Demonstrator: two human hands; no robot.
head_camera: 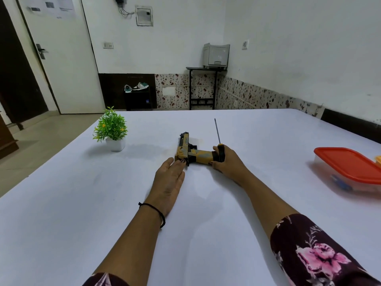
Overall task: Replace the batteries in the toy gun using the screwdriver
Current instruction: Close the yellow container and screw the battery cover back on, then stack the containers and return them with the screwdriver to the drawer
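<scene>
Yellow-tan plastic with black parts is seen on the toy gun, which is laid on its side near the middle of the white table. Small dark printing is carried on the limb that points away from the person, but it is too small to be read. An L shape is formed: one limb runs left to right, the other is directed toward the far wall; which is the barrel cannot be told. The left hand is laid flat with straight fingers, its fingertips touching the gun's near left corner. The black handle of the screwdriver is gripped by the right hand at the gun's right end, with the shaft pointed up and away. A potted plant is placed to the far left, and a red-lidded container at the right edge.
</scene>
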